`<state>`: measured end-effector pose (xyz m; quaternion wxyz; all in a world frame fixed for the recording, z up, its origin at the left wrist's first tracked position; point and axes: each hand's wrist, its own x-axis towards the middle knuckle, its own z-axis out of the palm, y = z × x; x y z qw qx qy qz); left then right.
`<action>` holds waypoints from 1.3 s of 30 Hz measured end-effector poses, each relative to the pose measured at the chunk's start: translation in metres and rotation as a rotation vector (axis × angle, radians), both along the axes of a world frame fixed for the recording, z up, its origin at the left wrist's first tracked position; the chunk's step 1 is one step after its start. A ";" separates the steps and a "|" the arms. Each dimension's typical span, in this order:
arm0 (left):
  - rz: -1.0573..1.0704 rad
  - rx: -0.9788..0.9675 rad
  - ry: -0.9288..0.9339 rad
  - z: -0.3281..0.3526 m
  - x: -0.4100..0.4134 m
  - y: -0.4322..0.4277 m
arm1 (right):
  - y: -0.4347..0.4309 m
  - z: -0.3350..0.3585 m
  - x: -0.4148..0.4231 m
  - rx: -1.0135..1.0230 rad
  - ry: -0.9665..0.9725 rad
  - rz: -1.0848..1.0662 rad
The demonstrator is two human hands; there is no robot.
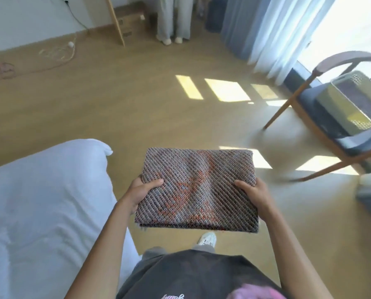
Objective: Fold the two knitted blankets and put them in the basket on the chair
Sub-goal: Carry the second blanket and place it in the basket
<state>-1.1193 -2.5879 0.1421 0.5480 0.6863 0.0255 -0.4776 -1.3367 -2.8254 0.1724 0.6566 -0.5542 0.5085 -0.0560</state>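
**Folded knitted blanket being held in both hands**

A person is holding a folded knitted blanket (198, 186) flat in the air above the wooden floor, beside a white bed (40, 190). The left hand (142, 192) and right hand (252, 194) are each gripping a side edge, thumbs on top. It is looking soft, light and floppy, so gripping both sides should hold the folds. The basket (329, 102) is sitting on the chair (288, 104), well apart to the right.

The folded knitted blanket (198, 188) is held flat above the wooden floor (119, 108), gripped at its side edges by the left hand (140, 192) and right hand (254, 194), thumbs on top. The basket (353, 104) sits on the chair (322, 108) at right, well apart from the blanket; the white bed (44, 190) lies at left.
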 end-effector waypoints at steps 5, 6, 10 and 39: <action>-0.208 0.006 0.014 -0.001 -0.025 -0.112 | -0.060 0.003 -0.070 0.008 -0.014 -0.209; -0.245 0.006 0.016 -0.001 -0.028 -0.130 | -0.069 0.002 -0.081 0.015 -0.008 -0.242; -0.395 0.028 0.021 0.000 -0.034 -0.199 | -0.097 -0.001 -0.110 0.026 -0.004 -0.392; -1.013 0.071 0.011 -0.001 -0.009 -0.682 | -0.376 -0.019 -0.103 -0.156 0.169 -0.976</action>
